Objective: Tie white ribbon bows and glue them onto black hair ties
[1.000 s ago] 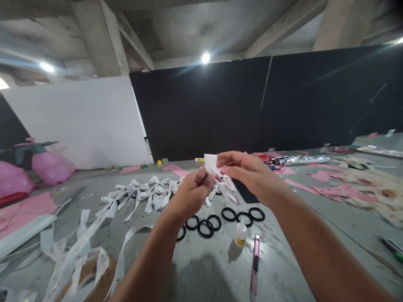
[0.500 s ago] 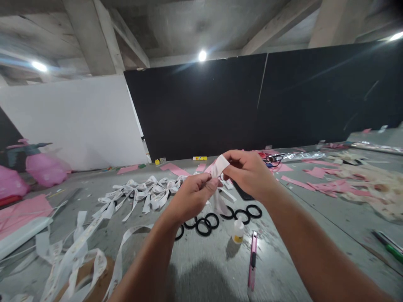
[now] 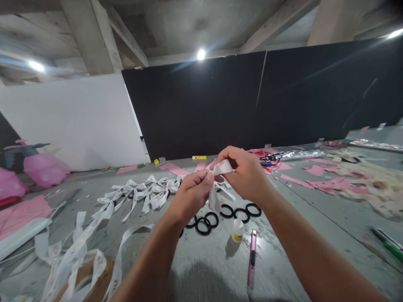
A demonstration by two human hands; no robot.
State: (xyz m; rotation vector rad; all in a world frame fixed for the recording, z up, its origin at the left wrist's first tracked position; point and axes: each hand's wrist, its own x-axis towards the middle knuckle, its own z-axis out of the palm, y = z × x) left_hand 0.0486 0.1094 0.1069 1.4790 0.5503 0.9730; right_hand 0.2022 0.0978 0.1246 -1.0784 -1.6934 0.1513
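Observation:
A white ribbon [image 3: 223, 167] is stretched between my two hands above the floor. My left hand [image 3: 194, 191] is closed, pinching the ribbon between thumb and fingers, and a loose end hangs below it. My right hand [image 3: 244, 174] pinches the other part of the ribbon, its fingers curled. Beneath the hands lie several black rings [image 3: 211, 219], some overlapping. A small white bottle [image 3: 237, 230] with a yellow label stands nearer to me, and a pink utility knife [image 3: 252, 260] lies beside it. Whether a ring is inside the ribbon is hidden by the fingers.
Many tied white ribbon bows [image 3: 154, 191] are heaped at the left. A brown ribbon roll [image 3: 105, 279] lies front left with loose loops. Pink scraps [image 3: 333, 184] and cream material [image 3: 378, 188] spread at right. A yellow tube [image 3: 199, 157] lies by the black panel [image 3: 195, 109].
My right hand has lowered slightly and turned, so the ribbon piece now runs more sideways from the left hand's pinch. Both hands keep their hold.

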